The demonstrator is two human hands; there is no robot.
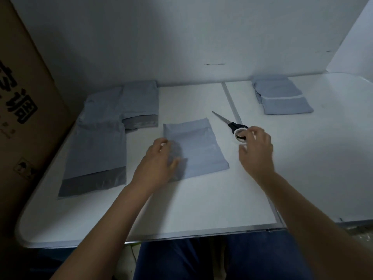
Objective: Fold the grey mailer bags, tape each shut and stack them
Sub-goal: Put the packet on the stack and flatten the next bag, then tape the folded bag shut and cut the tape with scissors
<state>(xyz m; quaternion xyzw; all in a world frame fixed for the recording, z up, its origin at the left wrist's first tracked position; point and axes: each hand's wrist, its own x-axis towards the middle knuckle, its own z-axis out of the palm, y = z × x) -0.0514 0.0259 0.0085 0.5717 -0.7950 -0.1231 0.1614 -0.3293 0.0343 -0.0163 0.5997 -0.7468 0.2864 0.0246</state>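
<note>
A folded grey mailer bag (196, 147) lies flat in the middle of the white table (201, 205). My left hand (159, 160) rests on its left edge, palm down, fingers spread a little. My right hand (255, 150) is to the right of the bag, its fingers closed around a roll of clear tape (240, 135). Scissors (228, 122) lie just behind the roll, blades pointing to the far left. Unfolded grey mailer bags (99, 150) lie in a loose pile at the left. A stack of folded bags (280, 96) sits at the far right.
A large brown cardboard box (24, 110) stands against the table's left side. White walls close off the back and the right. A metal seam (232, 102) runs across the table from back to front. My knees in blue trousers are under the near edge.
</note>
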